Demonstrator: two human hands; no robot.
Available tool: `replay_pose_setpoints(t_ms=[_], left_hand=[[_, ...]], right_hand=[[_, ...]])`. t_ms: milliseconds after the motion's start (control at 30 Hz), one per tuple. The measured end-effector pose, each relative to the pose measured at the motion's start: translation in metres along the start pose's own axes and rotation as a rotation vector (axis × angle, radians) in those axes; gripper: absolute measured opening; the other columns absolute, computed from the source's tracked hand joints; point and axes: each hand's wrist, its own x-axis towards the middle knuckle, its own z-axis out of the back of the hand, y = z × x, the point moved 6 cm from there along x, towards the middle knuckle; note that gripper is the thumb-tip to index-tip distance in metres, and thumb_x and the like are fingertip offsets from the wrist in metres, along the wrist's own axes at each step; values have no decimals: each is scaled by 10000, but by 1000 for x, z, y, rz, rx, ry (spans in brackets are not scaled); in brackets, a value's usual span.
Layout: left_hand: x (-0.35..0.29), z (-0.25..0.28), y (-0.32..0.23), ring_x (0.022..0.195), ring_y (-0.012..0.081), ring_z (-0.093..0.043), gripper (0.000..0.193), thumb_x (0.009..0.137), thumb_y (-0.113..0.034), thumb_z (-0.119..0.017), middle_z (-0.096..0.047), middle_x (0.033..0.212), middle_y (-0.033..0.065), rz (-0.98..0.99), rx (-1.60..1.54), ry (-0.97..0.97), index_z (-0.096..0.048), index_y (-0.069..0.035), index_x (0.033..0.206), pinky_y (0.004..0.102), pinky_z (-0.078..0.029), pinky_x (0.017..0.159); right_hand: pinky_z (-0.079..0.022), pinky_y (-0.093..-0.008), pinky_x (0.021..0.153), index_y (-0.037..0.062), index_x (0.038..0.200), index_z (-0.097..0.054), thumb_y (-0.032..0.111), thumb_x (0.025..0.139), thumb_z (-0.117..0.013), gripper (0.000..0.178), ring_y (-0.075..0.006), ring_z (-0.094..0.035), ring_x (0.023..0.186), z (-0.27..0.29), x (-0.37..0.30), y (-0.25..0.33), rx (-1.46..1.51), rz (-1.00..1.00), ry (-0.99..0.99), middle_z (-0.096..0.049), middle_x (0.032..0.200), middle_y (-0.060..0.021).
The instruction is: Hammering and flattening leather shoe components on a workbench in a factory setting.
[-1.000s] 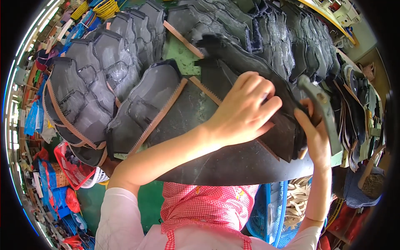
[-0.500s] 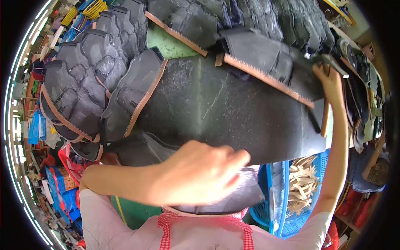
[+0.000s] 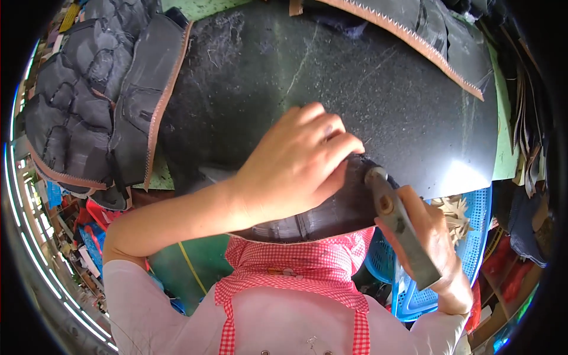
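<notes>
At the near edge of the dark work board point(image 3: 284, 65) lies a curved black panel point(image 3: 325, 219), its light trim edge toward my apron. My left hand point(image 3: 302, 160) rests over it with bent fingers pinching its far right edge. A hammer point(image 3: 408, 236) is gripped in my right hand point(image 3: 435, 242). Its round face touches or nearly touches the panel's edge beside my left fingertips; the exact contact is hard to make out. Most of the hammer's handle is hidden by my hand.
Black panels with brown zigzag-stitched trim point(image 3: 160, 112) pile up on the left. Another such panel point(image 3: 408, 29) lies at the far right. A blue plastic basket point(image 3: 479, 219) holding beige scraps point(image 3: 452, 213) stands below the board's right side.
My right hand has come from the far right down to the near panel, bringing the hammer. My left hand has settled on the panel's edge. The whole view has tilted downward.
</notes>
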Motion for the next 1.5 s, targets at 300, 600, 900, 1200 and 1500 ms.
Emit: replay_pose_setpoints(t_ms=[300,600,900,1200,1500], left_hand=[[23,2,19,877,174,-595,175,704,-186,-844,-652,900,-61,-273,-113,74,-749,-198,850,341,-441,793],[5,-2,4,924,203,-611,140,679,-189,-705,-623,899,-33,-574,41,-31,-713,-181,818,373,-487,824],[-6,7,5,905,206,-592,191,657,-181,-857,-648,893,-36,-283,71,-81,-749,-167,813,375,-438,777],[-19,4,13,913,200,-585,238,633,-182,-872,-637,889,-63,-117,-24,-74,-736,-182,828,380,-426,813],[-24,7,22,942,176,-560,193,665,-176,-863,-645,956,-77,-13,-143,-56,-775,-209,834,356,-402,816]], right_hand=[[-452,-330,548,-47,1012,-595,67,952,-632,134,-220,-663,613,20,18,12,117,-25,45,-652,750,-120],[-506,-383,478,29,1009,-596,59,901,-738,182,-285,-686,585,29,32,21,59,-26,-168,-603,762,-119],[-388,-355,512,-34,1035,-600,19,953,-649,108,-220,-522,537,14,39,31,-135,99,-46,-545,759,-135],[-452,-356,550,-39,1017,-607,35,950,-658,112,-269,-615,608,16,44,32,-31,-50,14,-610,791,-166],[-520,-381,533,26,1030,-575,56,922,-711,176,-337,-696,639,16,49,33,-52,126,-13,-599,751,-136]])
